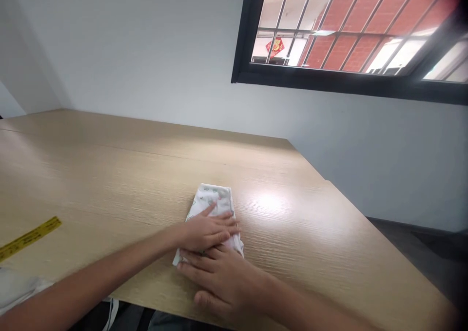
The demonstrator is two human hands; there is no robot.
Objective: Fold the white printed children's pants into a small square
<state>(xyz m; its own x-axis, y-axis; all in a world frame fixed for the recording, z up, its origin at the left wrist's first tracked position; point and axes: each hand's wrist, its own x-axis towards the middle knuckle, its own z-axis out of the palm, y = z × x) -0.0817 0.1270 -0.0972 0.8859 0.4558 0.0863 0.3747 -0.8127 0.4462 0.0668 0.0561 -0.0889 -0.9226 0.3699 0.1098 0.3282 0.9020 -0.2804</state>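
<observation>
A folded white cloth [215,194] with a small printed pattern lies flat on the wooden table in front of me, its long side pointing away. My left hand [208,230] rests palm down across its middle, fingers spread toward the right. Nearer to me, my right hand [226,277] lies over the cloth's near part, its fingers stretched to the left and its thumb apart. The two hands meet or overlap slightly at the fingers. Both are a little blurred, and they hide much of the cloth's near half.
The pale wooden table [127,184] reaches back to a white wall, with its right edge slanting toward me. At left a yellow strip with dark print [31,238] lies on the tabletop. White fabric [18,287] shows at the lower left. A barred window [340,33] is above.
</observation>
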